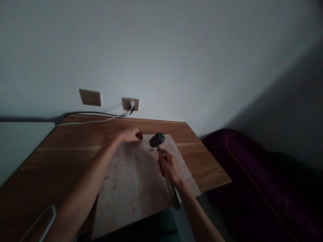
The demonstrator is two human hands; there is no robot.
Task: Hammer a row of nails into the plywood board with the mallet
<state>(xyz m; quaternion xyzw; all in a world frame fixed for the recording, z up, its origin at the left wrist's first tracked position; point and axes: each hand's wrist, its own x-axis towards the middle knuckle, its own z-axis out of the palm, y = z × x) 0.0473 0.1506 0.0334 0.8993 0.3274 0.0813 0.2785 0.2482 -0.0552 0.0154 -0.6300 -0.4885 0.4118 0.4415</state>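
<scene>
My right hand (168,165) is wrapped round the wooden handle of a hammer (156,139), whose dark, blunt head is raised over a pale, worn wooden board (131,191). At the board's far left part, my left hand (132,135) is closed in a pinch low over the surface. Whatever its fingertips hold is too small and dark to make out. Between the two hands lie small metal pieces (151,150) that look like nails, and another small piece (136,156) shows nearer to me.
The board rests on a brown wooden table (204,161) against a white wall. A white cable (87,122) and a black cable run along the table's back to a wall socket (130,104). Purple fabric (242,168) lies at the right, past the table's edge.
</scene>
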